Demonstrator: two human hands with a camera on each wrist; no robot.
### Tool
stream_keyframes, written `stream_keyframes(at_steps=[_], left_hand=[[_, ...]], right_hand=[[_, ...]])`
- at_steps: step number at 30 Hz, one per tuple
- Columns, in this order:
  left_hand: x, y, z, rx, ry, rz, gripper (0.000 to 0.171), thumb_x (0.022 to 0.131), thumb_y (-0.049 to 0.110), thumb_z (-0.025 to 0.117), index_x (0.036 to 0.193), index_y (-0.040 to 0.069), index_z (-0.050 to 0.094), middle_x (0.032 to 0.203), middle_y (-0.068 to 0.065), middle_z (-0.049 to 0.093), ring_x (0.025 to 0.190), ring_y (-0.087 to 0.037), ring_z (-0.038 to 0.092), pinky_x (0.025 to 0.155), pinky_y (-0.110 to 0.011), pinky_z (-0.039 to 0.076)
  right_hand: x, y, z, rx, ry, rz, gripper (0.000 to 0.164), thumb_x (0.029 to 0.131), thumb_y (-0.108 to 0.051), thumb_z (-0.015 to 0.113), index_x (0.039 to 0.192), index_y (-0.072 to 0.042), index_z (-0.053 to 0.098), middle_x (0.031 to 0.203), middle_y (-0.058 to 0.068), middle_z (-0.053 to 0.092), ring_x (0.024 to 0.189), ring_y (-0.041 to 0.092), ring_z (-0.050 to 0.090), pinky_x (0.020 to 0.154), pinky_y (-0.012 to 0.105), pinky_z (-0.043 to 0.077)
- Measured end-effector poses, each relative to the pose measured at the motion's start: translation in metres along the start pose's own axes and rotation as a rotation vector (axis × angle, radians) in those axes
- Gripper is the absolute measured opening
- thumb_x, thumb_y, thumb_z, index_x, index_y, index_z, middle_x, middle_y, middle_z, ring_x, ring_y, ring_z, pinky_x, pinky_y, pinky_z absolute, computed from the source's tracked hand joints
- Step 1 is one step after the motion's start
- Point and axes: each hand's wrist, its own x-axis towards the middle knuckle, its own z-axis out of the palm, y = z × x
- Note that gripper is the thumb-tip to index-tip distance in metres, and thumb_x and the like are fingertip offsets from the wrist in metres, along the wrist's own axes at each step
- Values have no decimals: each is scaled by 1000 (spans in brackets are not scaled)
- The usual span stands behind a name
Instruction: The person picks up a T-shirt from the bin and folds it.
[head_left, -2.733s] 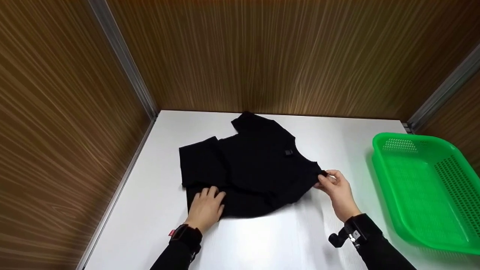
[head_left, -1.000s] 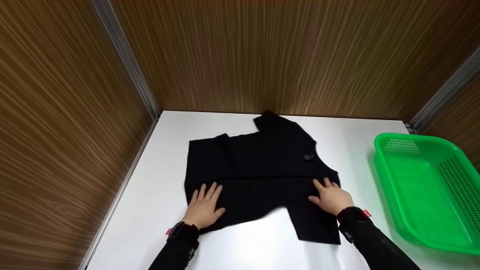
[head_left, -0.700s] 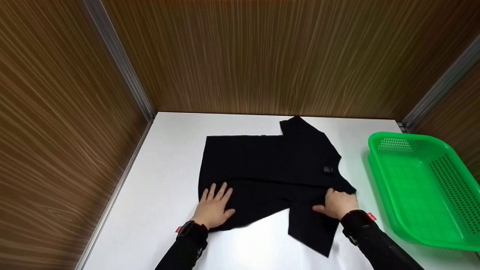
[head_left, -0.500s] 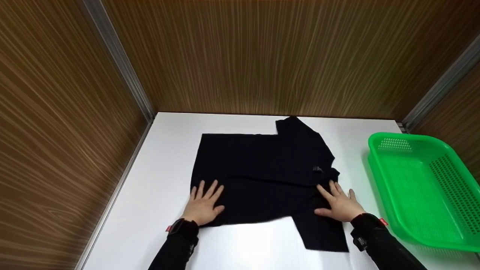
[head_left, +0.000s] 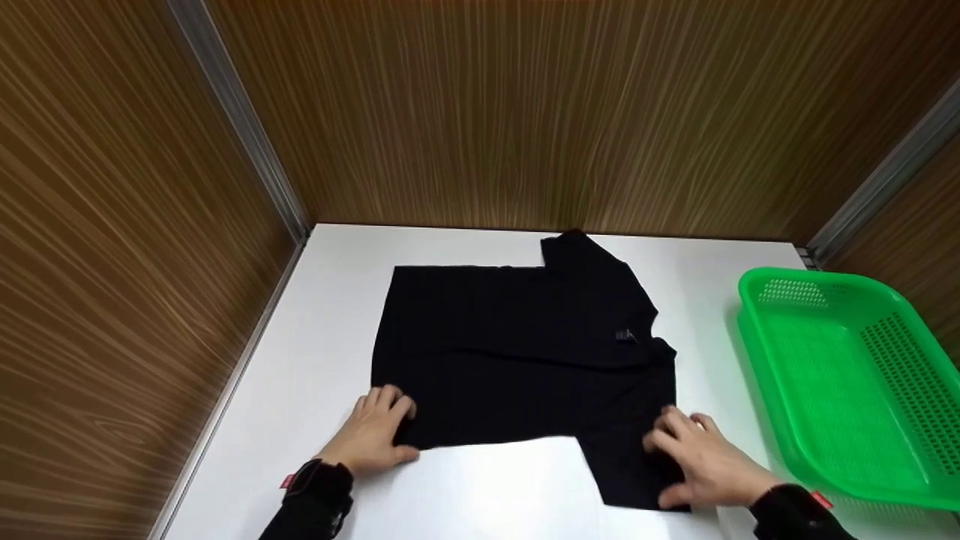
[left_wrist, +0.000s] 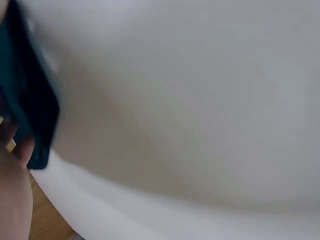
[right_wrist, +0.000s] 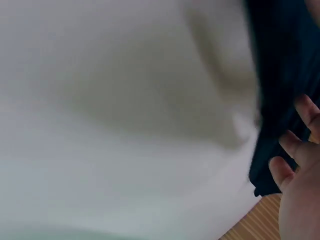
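A black short-sleeved T-shirt [head_left: 510, 315] lies spread on the white table, its neck to the right and a small tag [head_left: 625, 335] by the collar. One low wrinkle runs along its middle. My left hand [head_left: 371, 431] rests at the near left corner of the hem, fingers bent over the cloth and thumb apart from them at the near edge. Over the near sleeve [head_left: 619, 465] is my right hand [head_left: 705, 457], its bent fingers touching the fabric and its thumb near the cuff. Both wrist views show spread fingers against the dark cloth [right_wrist: 272, 100].
A green plastic basket [head_left: 784, 405] with perforated sides stands on the right of the table [head_left: 315, 330]. Wood-grain panels [head_left: 510, 112] rise behind and on both sides, with metal strips at the corners.
The shirt has gone from bunched to spread, its near sleeve pulled out. Both hands have slid toward me from lying flatter on the cloth, left to the hem corner, right to the sleeve.
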Motion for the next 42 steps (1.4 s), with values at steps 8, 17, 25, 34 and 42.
stream_keyframes(at_steps=[8, 17, 25, 34, 42], left_hand=[[-20, -18, -7, 163, 123, 80, 16, 91, 19, 78, 102, 17, 65, 104, 2, 53, 94, -19, 50, 79, -40, 46], [-11, -16, -3, 222, 472, 150, 26, 90, 1, 78, 109, 9, 62, 116, -4, 60, 75, -16, 66, 59, -28, 55], [-1, -8, -15, -55, 564, 104, 37, 85, -17, 72, 114, 5, 65, 107, -6, 65, 96, -21, 70, 77, -32, 59], [-2, -11, -16, 49, 593, 164, 44, 71, -24, 77, 104, 5, 71, 104, -7, 63, 97, -23, 66, 78, -33, 57], [-2, -10, -24, -189, 619, 69, 34, 79, -19, 76, 100, 7, 71, 100, 0, 66, 89, -17, 69, 72, -30, 56]], right_hand=[[-17, -2, 12, -57, 99, -27, 38, 70, -32, 89, 96, -25, 63, 100, -9, 47, 92, 14, 46, 74, 35, 36], [-4, -17, 1, 208, 249, 276, 32, 80, 10, 71, 100, -12, 59, 86, -9, 64, 68, 2, 57, 56, 23, 48], [13, -18, -23, 757, 459, 426, 44, 82, 34, 51, 109, 3, 67, 97, 15, 67, 78, 16, 70, 70, 22, 57], [18, -21, -29, 701, 531, 200, 42, 75, 35, 65, 103, 4, 72, 90, 11, 69, 80, 14, 69, 70, 17, 54], [19, -29, -42, 729, 438, 223, 50, 79, 34, 62, 119, 6, 69, 90, 10, 68, 79, 12, 67, 71, 17, 54]])
